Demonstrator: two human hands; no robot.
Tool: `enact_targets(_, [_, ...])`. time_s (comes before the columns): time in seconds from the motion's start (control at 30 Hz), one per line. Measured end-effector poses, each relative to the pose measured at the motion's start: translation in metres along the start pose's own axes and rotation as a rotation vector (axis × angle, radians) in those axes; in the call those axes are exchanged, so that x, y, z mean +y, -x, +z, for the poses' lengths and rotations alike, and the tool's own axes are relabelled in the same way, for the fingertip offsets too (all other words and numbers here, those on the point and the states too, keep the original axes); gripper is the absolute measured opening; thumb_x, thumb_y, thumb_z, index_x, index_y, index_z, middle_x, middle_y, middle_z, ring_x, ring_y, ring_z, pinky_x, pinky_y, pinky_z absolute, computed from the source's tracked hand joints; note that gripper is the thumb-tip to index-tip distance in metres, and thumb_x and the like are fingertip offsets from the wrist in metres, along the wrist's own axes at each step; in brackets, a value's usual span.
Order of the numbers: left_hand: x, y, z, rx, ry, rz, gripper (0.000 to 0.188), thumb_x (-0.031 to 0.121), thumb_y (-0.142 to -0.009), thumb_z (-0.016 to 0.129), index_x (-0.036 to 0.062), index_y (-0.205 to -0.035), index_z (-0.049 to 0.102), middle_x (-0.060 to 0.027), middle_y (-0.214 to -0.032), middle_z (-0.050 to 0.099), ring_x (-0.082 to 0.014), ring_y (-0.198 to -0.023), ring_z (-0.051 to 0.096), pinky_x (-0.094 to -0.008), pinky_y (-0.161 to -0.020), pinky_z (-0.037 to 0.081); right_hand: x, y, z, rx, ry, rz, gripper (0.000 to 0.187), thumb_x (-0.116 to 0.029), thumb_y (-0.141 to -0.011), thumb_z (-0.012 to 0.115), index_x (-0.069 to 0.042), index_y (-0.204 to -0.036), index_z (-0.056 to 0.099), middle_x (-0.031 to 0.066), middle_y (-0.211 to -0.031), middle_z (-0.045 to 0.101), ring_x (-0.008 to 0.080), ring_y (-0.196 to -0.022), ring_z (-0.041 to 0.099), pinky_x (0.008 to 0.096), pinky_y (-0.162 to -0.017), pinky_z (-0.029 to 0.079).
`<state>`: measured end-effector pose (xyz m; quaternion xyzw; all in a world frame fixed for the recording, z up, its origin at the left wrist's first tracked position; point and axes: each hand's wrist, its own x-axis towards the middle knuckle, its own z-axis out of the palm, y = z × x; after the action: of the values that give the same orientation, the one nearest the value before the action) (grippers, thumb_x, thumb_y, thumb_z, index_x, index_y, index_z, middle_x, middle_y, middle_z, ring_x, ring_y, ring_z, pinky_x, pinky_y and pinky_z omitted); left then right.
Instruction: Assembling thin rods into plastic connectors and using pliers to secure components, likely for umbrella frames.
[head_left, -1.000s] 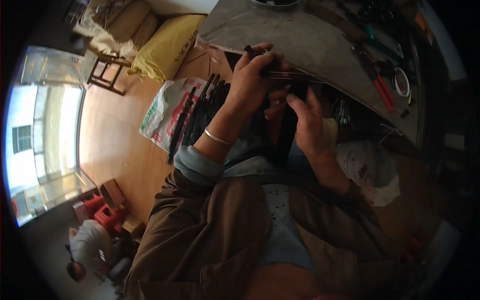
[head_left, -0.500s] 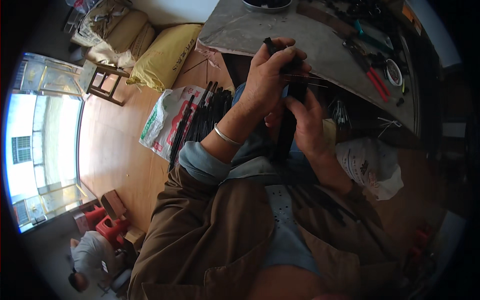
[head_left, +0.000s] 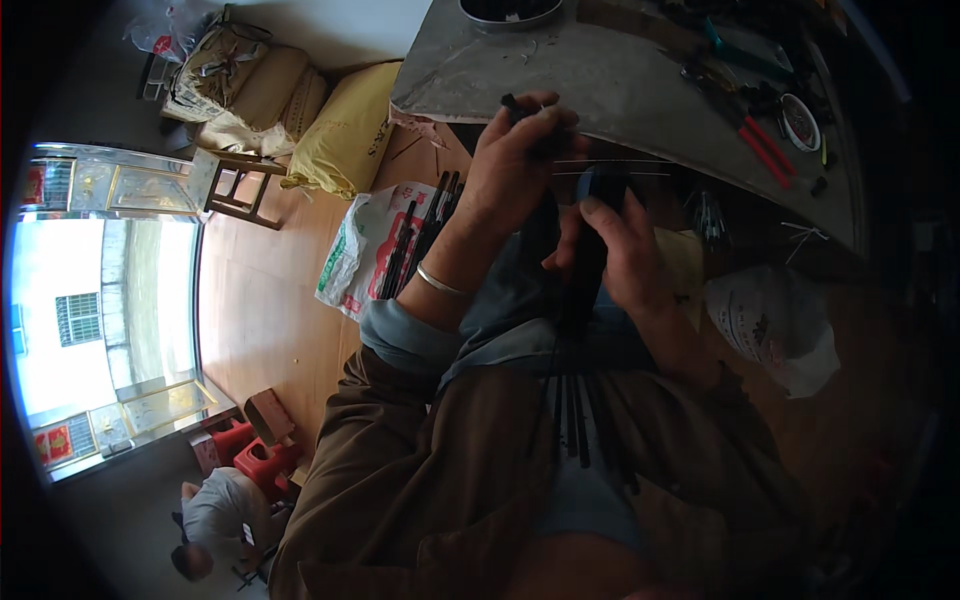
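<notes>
My left hand is raised at the table's near edge, its fingers closed round a small black piece that sticks out above them. Lower and to the right, my right hand grips a bundle of long black strips, thumb laid along its upper end. The strips' lower ends hang down over my lap. Two thin metal wires run sideways from my left hand, passing above the bundle's top. What the wires are fixed to is hidden by my left fingers.
A grey table stands ahead, bearing a bowl, red-handled pliers and a small dish. More black strips lie on a white sack at left. Plastic bag at right; yellow sack, stool and a crouching person at left.
My view has shifted, so the room sits further right. My left hand has drawn away from the bundle in my right hand, widening the gap. The strips' lower ends now show over my lap.
</notes>
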<state>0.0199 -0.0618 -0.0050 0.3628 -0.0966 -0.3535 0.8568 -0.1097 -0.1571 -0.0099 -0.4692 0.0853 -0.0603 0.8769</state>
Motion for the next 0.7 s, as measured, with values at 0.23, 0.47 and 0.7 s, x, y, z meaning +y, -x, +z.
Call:
enact_targets(0.23, [-0.012,0.005,-0.001,-0.025,-0.002,-0.059,0.027,0.012,-0.093,0.056,0.0017,-0.117,0.048,-0.0118,-0.095,0.061,-0.0222,-0.082,0.064,-0.0339,-0.072,0.055,0.001,-0.005,-0.014,-0.073,0.024,0.011,0.02,-0.017,-0.096,0.049,-0.001,-0.107,0.047,0.0079,-0.072,0.055,0.015,-0.061,0.057,0.0351,-0.062,0.056])
enact_targets(0.47, [-0.007,0.004,0.0,-0.021,-0.025,-0.071,0.025,0.012,-0.093,0.057,0.0013,-0.115,0.051,-0.0118,-0.096,0.062,-0.0225,-0.086,0.064,-0.0338,-0.074,0.055,0.001,-0.006,-0.014,-0.064,0.004,-0.007,0.023,-0.02,-0.096,0.051,0.0,-0.106,0.048,0.0093,-0.073,0.059,0.0167,-0.061,0.06,0.0336,-0.062,0.056])
enact_targets(0.7, [-0.009,-0.002,-0.005,-0.1,0.002,-0.051,0.027,0.012,-0.093,0.057,0.0027,-0.118,0.053,-0.0122,-0.098,0.063,-0.0232,-0.091,0.063,-0.0373,-0.079,0.054,-0.001,-0.008,-0.012,-0.027,0.028,0.063,0.026,-0.02,-0.096,0.051,0.001,-0.11,0.048,0.0139,-0.08,0.065,0.0214,-0.064,0.065,0.0305,-0.062,0.055])
